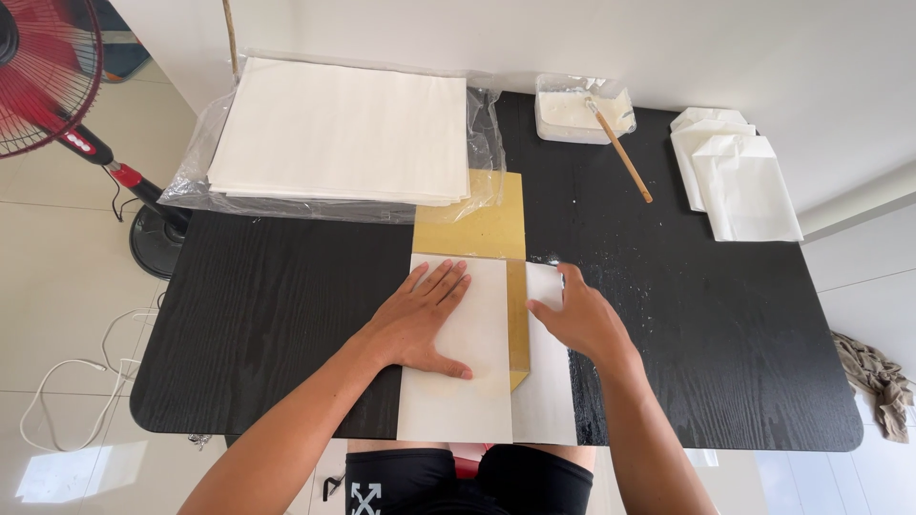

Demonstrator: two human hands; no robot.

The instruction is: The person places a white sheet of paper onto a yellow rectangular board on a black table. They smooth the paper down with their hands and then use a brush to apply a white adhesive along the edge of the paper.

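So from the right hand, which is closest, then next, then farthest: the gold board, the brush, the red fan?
From the right hand:
1. Gold board, just left of it, partly under the white paper.
2. Brush, farther back on the table, its tip in the paste tray.
3. Red fan, on the floor at the far left.

Your left hand (425, 319) lay flat, palm down, fingers together and pointing away from you, thumb spread toward the table's near edge. Your right hand (580, 319) rested beside it, fingers curled, fingertips pressing down. Both forearms reached in bare over the near edge.
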